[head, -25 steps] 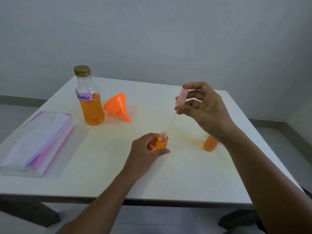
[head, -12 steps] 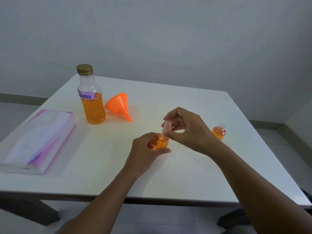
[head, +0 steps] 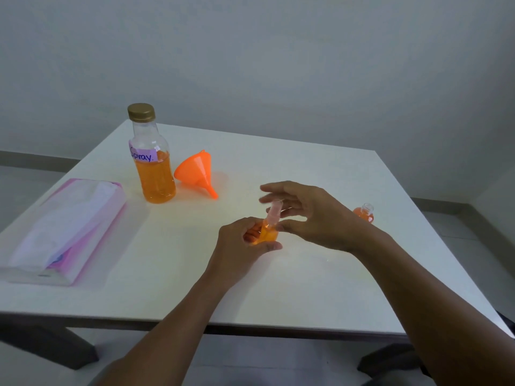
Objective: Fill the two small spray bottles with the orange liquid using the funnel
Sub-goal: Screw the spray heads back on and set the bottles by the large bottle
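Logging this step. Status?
Left hand grips small spray bottle; right hand at its pink spray top. Second bottle uncapped. Nothing in the way.

A matt, smooth white counter (head: 306, 274) is seen, on which clear glossy plastic is shown by the large bottle (head: 155, 174) with its dull gold metal-looking cap (head: 141, 111) and paper label (head: 142, 155), glossy translucent plastic by the funnel (head: 196, 171) at 3 o'clock of it, and soft plastic film by the tissue pack (head: 64, 227).

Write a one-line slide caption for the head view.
Left hand steadies a filled small spray bottle while the right hand fits its pink spray top; second bottle stands uncapped.
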Motion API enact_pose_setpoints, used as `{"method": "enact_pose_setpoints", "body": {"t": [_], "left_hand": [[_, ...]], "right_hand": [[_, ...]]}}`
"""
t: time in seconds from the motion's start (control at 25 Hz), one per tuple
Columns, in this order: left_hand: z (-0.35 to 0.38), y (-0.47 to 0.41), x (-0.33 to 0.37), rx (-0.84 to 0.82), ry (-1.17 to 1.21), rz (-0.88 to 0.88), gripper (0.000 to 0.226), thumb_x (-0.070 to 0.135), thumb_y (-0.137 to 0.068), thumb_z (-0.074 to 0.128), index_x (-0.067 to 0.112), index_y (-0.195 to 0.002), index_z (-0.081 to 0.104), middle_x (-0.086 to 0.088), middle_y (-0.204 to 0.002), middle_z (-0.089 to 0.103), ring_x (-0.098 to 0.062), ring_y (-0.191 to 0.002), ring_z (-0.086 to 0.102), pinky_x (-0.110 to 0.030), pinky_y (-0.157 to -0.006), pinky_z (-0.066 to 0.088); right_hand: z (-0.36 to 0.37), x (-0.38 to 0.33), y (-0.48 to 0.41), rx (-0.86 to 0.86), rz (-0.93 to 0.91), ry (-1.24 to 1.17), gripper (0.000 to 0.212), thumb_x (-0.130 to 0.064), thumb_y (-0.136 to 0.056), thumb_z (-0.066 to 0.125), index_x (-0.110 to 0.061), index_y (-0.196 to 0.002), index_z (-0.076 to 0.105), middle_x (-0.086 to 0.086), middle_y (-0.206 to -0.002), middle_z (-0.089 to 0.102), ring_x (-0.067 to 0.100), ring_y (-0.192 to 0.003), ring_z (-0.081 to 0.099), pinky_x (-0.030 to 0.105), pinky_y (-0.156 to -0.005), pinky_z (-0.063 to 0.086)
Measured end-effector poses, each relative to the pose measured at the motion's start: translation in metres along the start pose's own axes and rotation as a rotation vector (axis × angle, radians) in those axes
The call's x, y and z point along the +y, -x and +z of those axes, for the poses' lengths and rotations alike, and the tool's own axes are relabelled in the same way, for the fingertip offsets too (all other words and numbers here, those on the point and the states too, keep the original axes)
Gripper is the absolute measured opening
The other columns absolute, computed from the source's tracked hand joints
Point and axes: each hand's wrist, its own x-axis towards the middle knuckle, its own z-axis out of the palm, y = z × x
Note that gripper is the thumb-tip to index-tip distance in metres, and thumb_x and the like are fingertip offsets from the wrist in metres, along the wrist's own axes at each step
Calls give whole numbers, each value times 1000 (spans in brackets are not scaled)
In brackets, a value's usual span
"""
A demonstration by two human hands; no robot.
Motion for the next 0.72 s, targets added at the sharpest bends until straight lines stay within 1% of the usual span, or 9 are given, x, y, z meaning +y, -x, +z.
{"method": "enact_pose_setpoints", "body": {"t": [0.16,0.24,0.32,0.4,0.48,0.52,0.6,0.68,0.72], "left_hand": [[1,0,-1,-13,-16,2,39,45,-66,87,24,-95,71,14,-83,69,-5,-78,64,-8,-67,46],[1,-1,-2,-7,-21,6,40,46,-66,86,25,-96,71,15,-85,69,-4,-79,63,-7,-67,46],[1,-1,-1,-1,-12,12,38,45,-66,87,26,-95,71,15,-84,68,-3,-78,63,-6,-67,45],[0,0,0,5,15,9,38,43,-66,87,27,-98,73,15,-87,69,-3,-80,64,-7,-68,45],[0,1,1,24,54,20,38,39,-68,87,28,-103,74,13,-90,70,-3,-83,66,-10,-72,48],[-1,1,2,41,62,38,38,37,-70,86,30,-104,75,12,-91,69,-3,-84,65,-11,-72,49],[-2,-1,1,64,43,82,37,36,-72,85,30,-107,74,11,-90,66,-3,-83,63,-8,-70,46],[-3,-1,1,65,15,127,38,35,-73,84,28,-109,74,12,-91,62,-5,-82,60,-6,-67,43],[-3,-1,1,59,2,149,37,35,-74,84,29,-109,73,13,-91,61,-5,-83,59,-6,-68,43]], "right_hand": [[-9,1,7,83,34,87,69,-19,-79,86,-27,-140,55,-9,-101,74,6,-90,72,27,-86,60],[-12,1,6,100,-6,105,67,-18,-81,84,-26,-140,55,-10,-113,72,6,-100,70,24,-91,58],[-7,-1,3,65,-63,77,61,-8,-85,79,-21,-140,57,-9,-123,69,4,-110,67,18,-94,55],[0,1,0,63,-101,90,51,-3,-87,77,-18,-134,63,-8,-113,74,1,-105,68,15,-90,55],[-1,2,0,132,-43,87,45,-20,-84,83,-22,-126,67,-9,-94,77,3,-91,71,20,-81,58],[-5,2,0,173,9,94,51,-35,-78,87,-26,-124,66,-10,-91,76,4,-86,71,21,-77,59],[-13,4,2,190,42,125,66,-50,-70,87,-33,-128,61,-15,-102,71,2,-91,69,19,-78,59],[-18,5,3,142,-4,80,61,-35,-79,84,-31,-134,58,-18,-119,67,1,-104,67,17,-86,58],[-18,6,3,120,-31,70,54,-25,-84,81,-28,-134,59,-17,-118,69,1,-105,68,17,-87,57]]}}
